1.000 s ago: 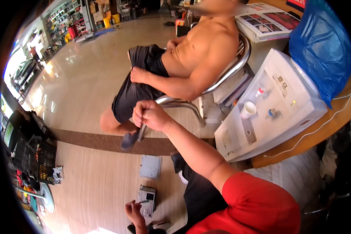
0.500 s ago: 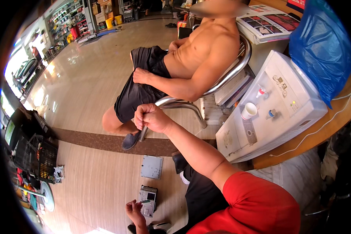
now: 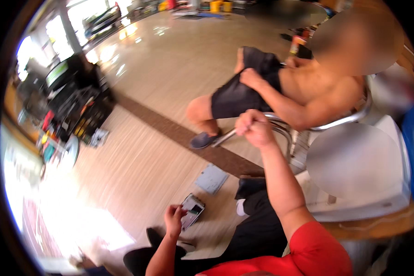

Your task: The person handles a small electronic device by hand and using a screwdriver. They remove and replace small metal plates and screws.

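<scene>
Where the left hand (image 3: 173, 220) reaches, a boxy silver-black device (image 3: 191, 219) lies.

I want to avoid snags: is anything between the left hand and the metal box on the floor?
Nothing visible blocks the left hand from the metal box; only the small greenish item in its fingertips shows against the box. The gray plate lies beyond the box, out of that path.
</scene>
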Tool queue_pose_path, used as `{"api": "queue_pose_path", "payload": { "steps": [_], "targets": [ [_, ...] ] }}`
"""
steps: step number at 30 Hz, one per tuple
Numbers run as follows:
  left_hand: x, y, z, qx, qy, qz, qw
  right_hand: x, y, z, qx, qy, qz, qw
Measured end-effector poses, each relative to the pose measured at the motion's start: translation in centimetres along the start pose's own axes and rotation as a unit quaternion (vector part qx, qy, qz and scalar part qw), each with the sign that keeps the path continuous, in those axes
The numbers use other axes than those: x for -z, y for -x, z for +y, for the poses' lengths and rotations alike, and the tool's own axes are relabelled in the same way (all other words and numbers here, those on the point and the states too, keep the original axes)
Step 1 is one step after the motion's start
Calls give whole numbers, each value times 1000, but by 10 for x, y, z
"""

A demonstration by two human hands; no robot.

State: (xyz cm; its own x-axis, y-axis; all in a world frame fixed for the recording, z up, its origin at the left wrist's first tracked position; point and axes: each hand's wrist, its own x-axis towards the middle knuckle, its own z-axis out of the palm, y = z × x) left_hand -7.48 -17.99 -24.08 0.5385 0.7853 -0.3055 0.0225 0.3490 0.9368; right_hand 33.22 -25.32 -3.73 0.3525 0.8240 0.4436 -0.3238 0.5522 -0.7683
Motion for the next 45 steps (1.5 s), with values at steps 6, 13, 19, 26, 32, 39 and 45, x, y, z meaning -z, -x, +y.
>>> {"api": "queue_pose_path", "payload": {
  "steps": [6, 13, 19, 26, 32, 39, 45],
  "targets": [
    [4, 12, -6, -4, 23, 5, 1000, -33, -1, 12, -35, 6, -37, 999],
    [-42, 25, 32, -20, 54, -35, 998, -64, 7, 18, -55, -10, -61, 997],
    [-65, 32, 55, -66, 87, -70, 992, -94, 34, 25, -63, 82, -111, 988],
    [-64, 34, 57, -58, 108, -79, 989, -117, 45, 66, -152, 148, -99, 972],
    [-52, 25, 50, -34, 124, -71, 989, -129, 36, 75, -182, 188, -96, 960],
    [-56, 23, 51, -35, 105, -71, 991, -125, 31, 71, -203, 200, -75, 956],
    [-53, 20, 44, -20, 116, -76, 990, -126, 33, 69, -210, 219, -75, 950]
  ]
}}
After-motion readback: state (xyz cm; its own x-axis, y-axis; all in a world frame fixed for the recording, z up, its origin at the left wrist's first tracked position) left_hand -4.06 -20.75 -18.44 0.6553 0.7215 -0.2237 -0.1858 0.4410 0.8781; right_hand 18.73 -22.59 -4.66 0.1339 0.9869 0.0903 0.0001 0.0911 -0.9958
